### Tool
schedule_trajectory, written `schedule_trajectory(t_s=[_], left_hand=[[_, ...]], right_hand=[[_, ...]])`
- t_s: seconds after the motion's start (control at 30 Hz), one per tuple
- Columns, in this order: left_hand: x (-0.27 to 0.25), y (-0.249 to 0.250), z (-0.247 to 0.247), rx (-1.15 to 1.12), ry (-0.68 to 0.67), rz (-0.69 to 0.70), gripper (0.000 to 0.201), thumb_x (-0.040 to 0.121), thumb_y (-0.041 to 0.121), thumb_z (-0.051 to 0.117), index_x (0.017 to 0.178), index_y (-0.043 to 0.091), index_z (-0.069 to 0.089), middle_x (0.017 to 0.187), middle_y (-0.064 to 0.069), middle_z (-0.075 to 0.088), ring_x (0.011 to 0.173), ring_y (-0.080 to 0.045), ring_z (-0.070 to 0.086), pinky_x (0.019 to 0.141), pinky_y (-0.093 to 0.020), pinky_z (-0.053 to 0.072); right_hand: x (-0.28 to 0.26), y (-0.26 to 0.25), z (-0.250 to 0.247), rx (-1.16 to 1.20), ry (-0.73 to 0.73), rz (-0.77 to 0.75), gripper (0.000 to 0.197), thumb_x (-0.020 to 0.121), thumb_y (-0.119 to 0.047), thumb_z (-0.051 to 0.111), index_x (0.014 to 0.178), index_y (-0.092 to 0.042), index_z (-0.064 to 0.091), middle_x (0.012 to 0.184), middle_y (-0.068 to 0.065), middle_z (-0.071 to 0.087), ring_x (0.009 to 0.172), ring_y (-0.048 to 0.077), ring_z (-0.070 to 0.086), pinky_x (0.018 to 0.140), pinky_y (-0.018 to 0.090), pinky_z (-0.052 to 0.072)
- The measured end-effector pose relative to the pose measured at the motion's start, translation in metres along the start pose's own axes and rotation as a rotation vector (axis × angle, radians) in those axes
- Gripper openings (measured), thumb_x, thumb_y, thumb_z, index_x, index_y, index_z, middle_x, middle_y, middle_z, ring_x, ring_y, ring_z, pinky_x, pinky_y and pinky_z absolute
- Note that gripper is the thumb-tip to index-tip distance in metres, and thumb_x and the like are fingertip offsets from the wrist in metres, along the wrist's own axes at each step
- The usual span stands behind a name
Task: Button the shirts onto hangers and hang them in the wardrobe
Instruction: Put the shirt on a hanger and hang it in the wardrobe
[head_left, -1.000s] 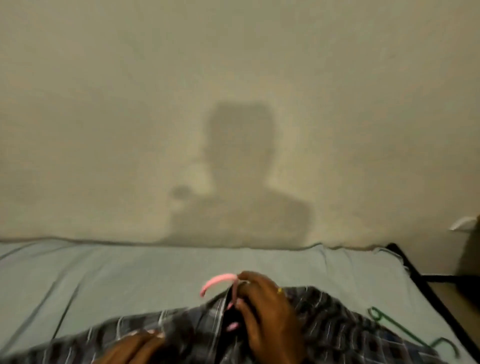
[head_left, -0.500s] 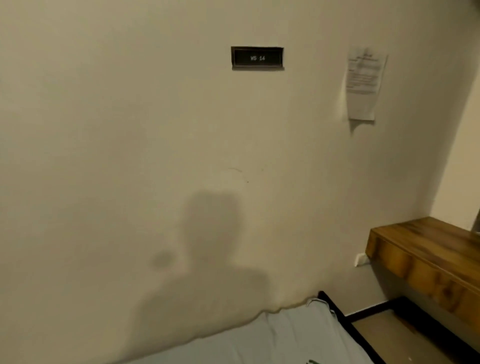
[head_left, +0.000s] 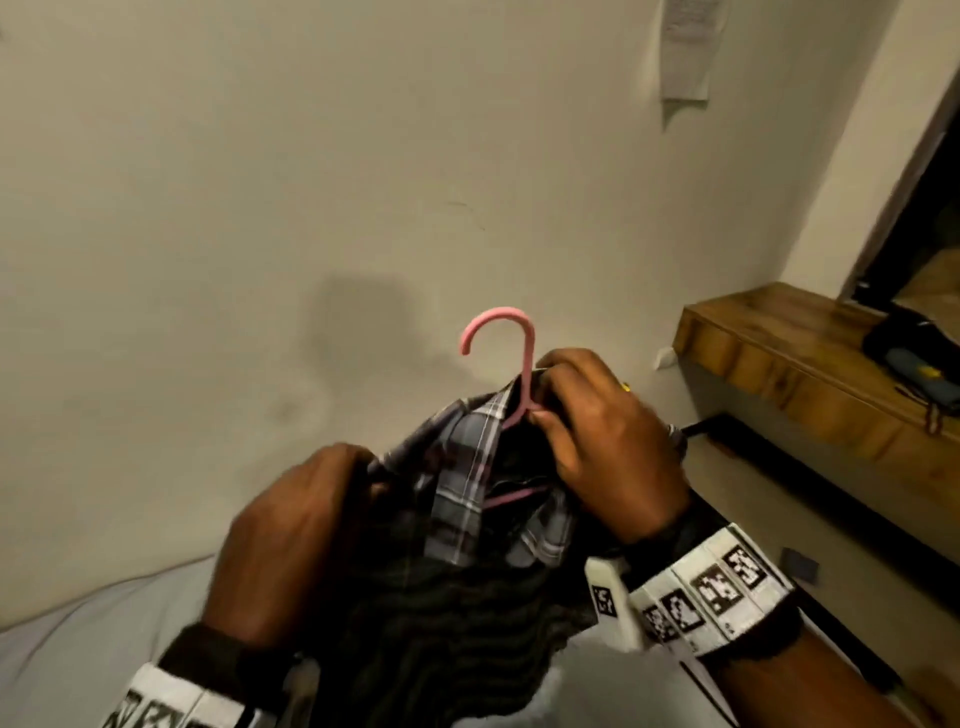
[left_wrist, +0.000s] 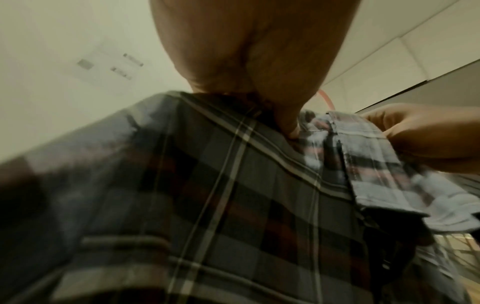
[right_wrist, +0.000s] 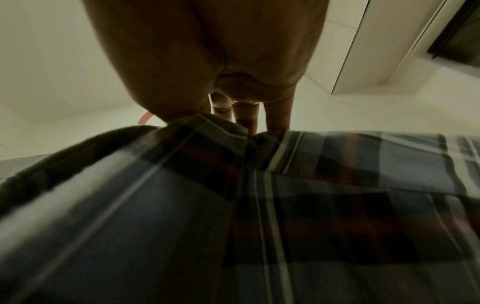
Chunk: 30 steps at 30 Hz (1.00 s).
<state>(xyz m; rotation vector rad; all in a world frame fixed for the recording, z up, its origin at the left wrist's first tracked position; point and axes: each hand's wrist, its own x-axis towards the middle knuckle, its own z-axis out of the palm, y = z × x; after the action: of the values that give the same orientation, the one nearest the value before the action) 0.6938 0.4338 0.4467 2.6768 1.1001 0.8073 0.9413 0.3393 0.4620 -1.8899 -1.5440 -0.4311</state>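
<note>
Gripping the plaid shirt at frame centre, the right hand pinches collar and pink hanger; the left hand clenches the shoulder fabric.

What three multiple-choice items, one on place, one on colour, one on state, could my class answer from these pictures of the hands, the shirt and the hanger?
1. Where is the wooden shelf?
A. right of the hands
B. left of the hands
C. under the bed

2. What colour is the hanger?
A. green
B. pink
C. white

3. What are the hands doing with the plaid shirt?
A. both grip it
B. only one touches it
C. neither touches it

Answers: 1 A, it juts from the wall on the right. 2 B, its hook above the collar is pink. 3 A, the left hand and right hand each clutch cloth near the collar.
</note>
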Motion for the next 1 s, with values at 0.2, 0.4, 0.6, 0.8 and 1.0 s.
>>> schedule_trajectory(t_s=[0.2,0.4,0.6,0.8,1.0], left_hand=[[0.036,0.05,-0.021,-0.08,0.127,0.452,0.043,0.087,0.036,0.062,0.124,0.017,0.055,0.12,-0.006,0.06,0.102,-0.03,0.059,0.079,-0.043,0.049],[0.048,0.159,-0.007,-0.233,-0.104,0.738,0.032,0.101,0.055,0.034,0.113,0.034,0.054,0.088,0.015,0.067,0.069,-0.018,0.061,0.057,-0.038,0.051],[0.042,0.259,0.027,-0.832,-0.75,0.687,0.035,0.099,0.035,0.048,0.124,0.023,0.069,0.122,0.01,0.072,0.115,0.0,0.063,0.096,-0.022,0.051],[-0.005,0.409,0.067,-0.921,-0.813,0.936,0.03,0.093,0.026,0.06,0.12,0.019,0.07,0.116,0.012,0.073,0.111,-0.006,0.067,0.095,-0.025,0.053],[-0.057,0.54,0.114,-0.975,-0.848,1.045,0.051,0.067,0.091,0.055,0.111,0.066,0.063,0.118,0.036,0.065,0.115,0.014,0.058,0.093,-0.005,0.043]], right_hand=[[-0.043,-0.013,-0.078,-0.092,0.155,0.153,0.009,0.09,-0.02,0.064,0.099,-0.017,0.064,0.126,-0.005,0.054,0.099,0.02,0.061,0.083,0.041,0.052],[-0.107,0.008,-0.168,-0.125,0.309,0.296,0.012,0.087,-0.016,0.07,0.099,-0.014,0.066,0.132,-0.007,0.051,0.114,0.014,0.056,0.088,0.038,0.052],[-0.181,0.036,-0.241,-0.323,0.208,0.421,0.011,0.081,-0.024,0.076,0.088,-0.018,0.069,0.125,-0.009,0.053,0.104,0.019,0.06,0.082,0.044,0.052],[-0.262,0.089,-0.318,-0.496,0.141,0.538,0.009,0.083,-0.022,0.072,0.089,-0.02,0.065,0.128,-0.007,0.05,0.1,0.024,0.062,0.078,0.043,0.052],[-0.359,0.135,-0.413,-0.585,0.164,0.67,0.012,0.087,-0.019,0.069,0.093,-0.019,0.059,0.134,-0.003,0.041,0.095,0.028,0.063,0.073,0.042,0.055]])
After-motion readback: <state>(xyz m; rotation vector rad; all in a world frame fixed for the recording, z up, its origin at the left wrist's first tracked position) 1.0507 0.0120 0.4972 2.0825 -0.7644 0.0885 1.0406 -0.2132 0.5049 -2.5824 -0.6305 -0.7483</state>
